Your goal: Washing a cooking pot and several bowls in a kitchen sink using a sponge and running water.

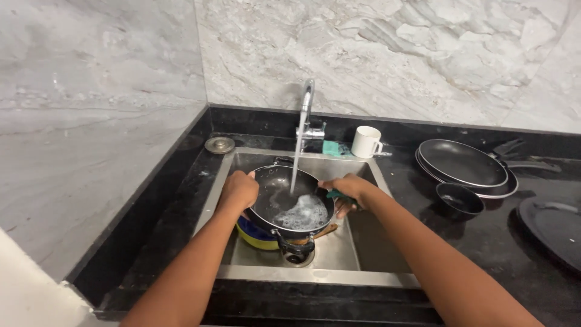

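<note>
Head: both hands [239,189] on wok [290,200]

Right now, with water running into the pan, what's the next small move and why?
Probably tilt the black round pan a little to swirl the foam out. The left hand grips its rim, the right hand holds a green scrubber at the opposite rim, and the tap stream lands in suds pooled at the bottom.

Beneath the left hand [239,189], the black wok [290,197] hides most of a yellow-and-blue bowl [257,235]; the right hand [348,189] covers most of a green object [334,195], kind unclear.
</note>
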